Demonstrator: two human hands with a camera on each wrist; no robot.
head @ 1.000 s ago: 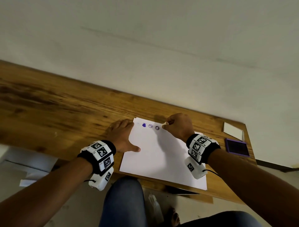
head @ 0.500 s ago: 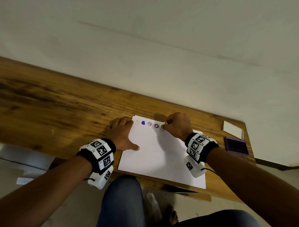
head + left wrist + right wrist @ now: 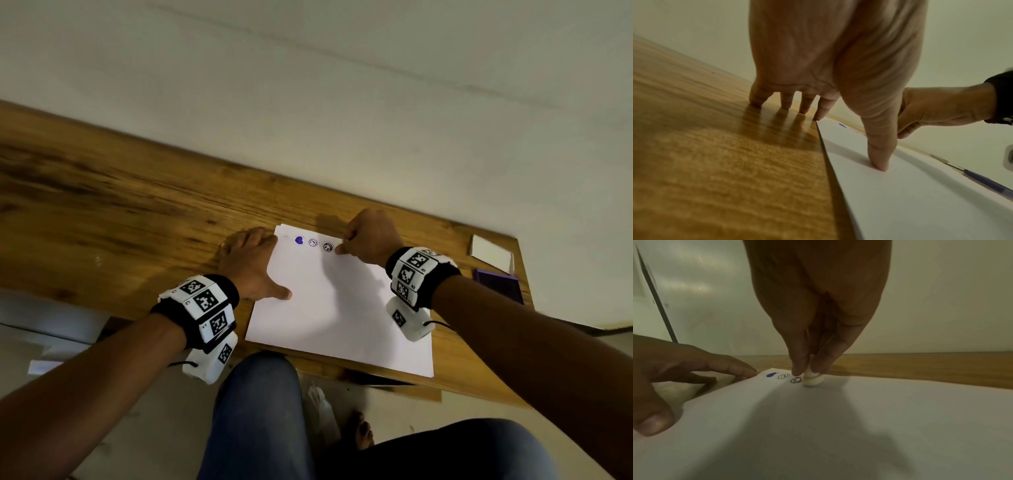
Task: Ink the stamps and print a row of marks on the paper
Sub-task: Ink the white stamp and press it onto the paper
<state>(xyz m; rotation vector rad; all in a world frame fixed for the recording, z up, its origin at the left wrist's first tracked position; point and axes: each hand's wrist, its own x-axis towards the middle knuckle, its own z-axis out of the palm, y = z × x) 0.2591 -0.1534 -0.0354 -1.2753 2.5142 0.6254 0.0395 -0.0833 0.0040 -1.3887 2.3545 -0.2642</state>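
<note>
The right hand point(image 3: 371, 236) reaches down from above, thumb and fingertips pinched around a small white stamp point(image 3: 812, 380) that stands upright with its base pressed on the paper point(image 3: 342, 308), just beside the third mark point(image 3: 327, 247) of a row along the sheet's far edge: a solid blue heart point(image 3: 299, 240), then two round faces. The left hand point(image 3: 251, 265) lies flat and relaxed, gripping nothing, four fingers spread on the wooden counter point(image 3: 120, 219) at the sheet's far left corner, thumb pressing the paper itself. A purple ink pad point(image 3: 498, 284) sits near the counter's right edge, well apart from both hands
</note>
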